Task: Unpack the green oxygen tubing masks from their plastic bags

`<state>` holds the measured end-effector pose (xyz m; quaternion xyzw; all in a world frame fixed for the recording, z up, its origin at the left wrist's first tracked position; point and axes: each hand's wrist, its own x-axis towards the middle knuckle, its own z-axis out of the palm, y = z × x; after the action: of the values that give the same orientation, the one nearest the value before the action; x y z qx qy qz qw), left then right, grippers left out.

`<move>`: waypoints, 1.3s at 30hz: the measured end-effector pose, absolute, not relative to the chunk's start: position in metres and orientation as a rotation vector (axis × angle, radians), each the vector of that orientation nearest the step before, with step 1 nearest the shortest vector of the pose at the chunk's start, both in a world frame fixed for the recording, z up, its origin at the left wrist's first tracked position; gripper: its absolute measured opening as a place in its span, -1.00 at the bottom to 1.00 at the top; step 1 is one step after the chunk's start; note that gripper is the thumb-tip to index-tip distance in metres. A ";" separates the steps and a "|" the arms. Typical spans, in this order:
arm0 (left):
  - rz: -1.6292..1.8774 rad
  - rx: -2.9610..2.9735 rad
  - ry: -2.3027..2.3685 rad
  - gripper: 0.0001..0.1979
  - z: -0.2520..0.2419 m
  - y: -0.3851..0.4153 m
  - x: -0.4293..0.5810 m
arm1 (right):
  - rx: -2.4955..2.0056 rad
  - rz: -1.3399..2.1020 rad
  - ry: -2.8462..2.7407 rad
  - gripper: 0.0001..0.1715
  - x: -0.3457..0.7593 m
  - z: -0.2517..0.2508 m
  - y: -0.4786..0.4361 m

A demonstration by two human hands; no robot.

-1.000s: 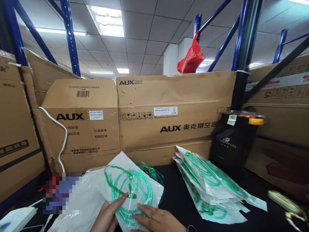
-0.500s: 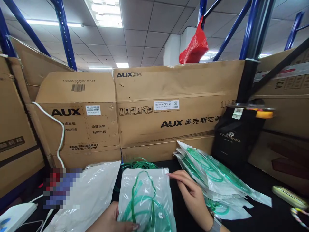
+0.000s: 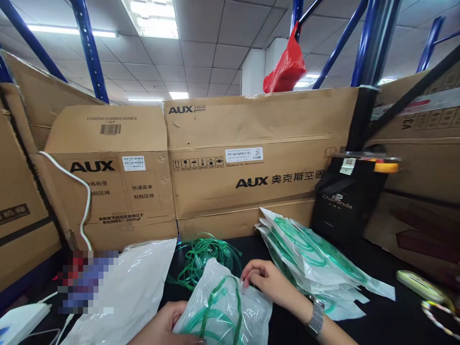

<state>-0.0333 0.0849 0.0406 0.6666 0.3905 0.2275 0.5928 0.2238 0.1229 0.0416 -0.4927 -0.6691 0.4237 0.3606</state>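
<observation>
A clear-fronted, white plastic bag (image 3: 223,306) with coiled green tubing and a green strap inside lies tilted at the front middle. My left hand (image 3: 167,323) grips its lower left side, thumb over the front. At the bag's upper right edge, the curled fingers of my right hand (image 3: 264,282) pinch the plastic; a metal-band watch is on that wrist. Just behind the bag is a loose tangle of green tubing (image 3: 210,256) on the black table. To the right rests a stack of filled bags (image 3: 305,249) with similar green tubing.
Flat white plastic bags (image 3: 132,282) lie on the left, beside a white power strip (image 3: 21,321) with cables. Large cardboard boxes (image 3: 215,201) wall off the back. A black carrier bag (image 3: 345,201) stands at right, with a yellow-green object (image 3: 420,287) before it.
My right hand has moved left and down along the bag's top edge, its fingers now curled. The bag has tilted and lowered, showing more of the loose green tubing behind.
</observation>
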 end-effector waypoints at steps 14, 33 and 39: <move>0.552 1.534 0.881 -0.74 0.015 0.093 -0.028 | -1.280 1.697 -1.810 -0.74 0.233 0.037 0.119; 0.736 1.426 0.707 -0.61 0.014 0.089 -0.012 | -1.040 2.199 -1.456 -0.89 0.222 0.013 0.111; 0.675 1.409 0.714 -0.58 0.044 0.081 -0.028 | -0.874 2.103 -1.204 -0.86 0.219 0.022 0.113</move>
<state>-0.0285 0.0811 0.0438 0.6211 0.3145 0.2973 0.6534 0.2185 0.1134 0.0222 -0.3259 -0.4489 0.7839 0.2790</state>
